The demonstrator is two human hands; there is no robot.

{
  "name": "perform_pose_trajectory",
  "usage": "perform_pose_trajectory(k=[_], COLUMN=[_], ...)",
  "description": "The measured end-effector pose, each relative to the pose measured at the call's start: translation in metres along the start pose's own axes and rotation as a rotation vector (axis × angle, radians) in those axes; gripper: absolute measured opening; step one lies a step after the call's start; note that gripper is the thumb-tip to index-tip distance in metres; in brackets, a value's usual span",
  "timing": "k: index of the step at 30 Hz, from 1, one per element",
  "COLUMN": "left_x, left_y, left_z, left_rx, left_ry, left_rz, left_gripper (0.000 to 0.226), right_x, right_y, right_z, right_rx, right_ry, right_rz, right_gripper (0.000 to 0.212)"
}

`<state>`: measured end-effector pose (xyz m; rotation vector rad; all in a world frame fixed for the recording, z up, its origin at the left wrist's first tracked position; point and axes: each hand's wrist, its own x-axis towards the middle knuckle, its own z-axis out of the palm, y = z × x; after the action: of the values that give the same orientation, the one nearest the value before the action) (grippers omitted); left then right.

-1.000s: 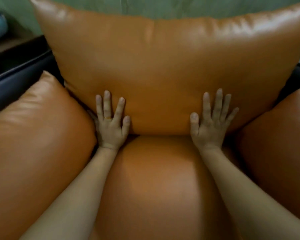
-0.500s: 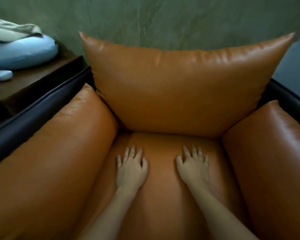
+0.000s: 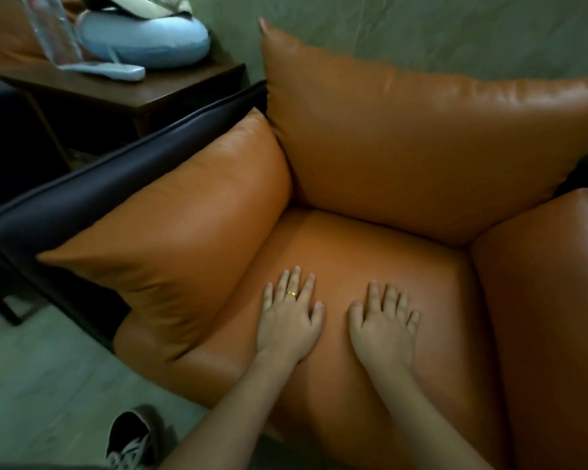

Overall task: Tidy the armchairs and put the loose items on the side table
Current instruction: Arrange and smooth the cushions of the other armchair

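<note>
Nearest, a dark laced shoe (image 3: 129, 442) stands on the floor. Beyond it, the left hand (image 3: 287, 320) and right hand (image 3: 382, 329) lie flat with fingers spread, side by side on the armchair's orange seat cushion (image 3: 353, 252), holding nothing. Behind them leans the back cushion (image 3: 421, 147). Far left, the table (image 3: 184, 93) carries a pale blue pillow (image 3: 143, 39) and a slim white object (image 3: 116, 71).

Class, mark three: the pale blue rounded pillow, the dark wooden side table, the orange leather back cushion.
pale blue rounded pillow (image 3: 143, 40): head view, its blue middle.
dark wooden side table (image 3: 187, 87): head view, bare top.
orange leather back cushion (image 3: 421, 140): head view, front face centre.
</note>
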<state>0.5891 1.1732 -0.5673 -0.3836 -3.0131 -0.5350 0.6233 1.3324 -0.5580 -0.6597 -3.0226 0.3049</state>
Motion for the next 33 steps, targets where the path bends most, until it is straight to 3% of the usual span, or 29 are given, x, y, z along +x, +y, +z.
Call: perform_pose_trajectory(k=[11, 18, 25, 33], left_x=[-0.098, -0.148, -0.195, -0.182], left_y=[-0.042, -0.082, -0.117, -0.127], left_z=[-0.014, -0.017, -0.018, -0.043], left_rx=[0.031, 0.060, -0.153, -0.410], left_ry=[-0.064, -0.050, 0.061, 0.414], left_rz=[0.078, 0.066, -0.316, -0.479], left_gripper=[0.062, 0.058, 0.063, 0.069], right_x=[-0.104, -0.122, -0.138, -0.128], right_y=[-0.017, -0.019, -0.037, -0.082], right_z=[0.018, 0.021, 0.016, 0.017], right_rx=[-0.019, -0.028, -0.130, -0.086], right_ry=[0.002, -0.033, -0.173, -0.250], right_rz=[-0.130, -0.169, -0.392, -0.778], right_gripper=[0.070, 0.069, 0.065, 0.056])
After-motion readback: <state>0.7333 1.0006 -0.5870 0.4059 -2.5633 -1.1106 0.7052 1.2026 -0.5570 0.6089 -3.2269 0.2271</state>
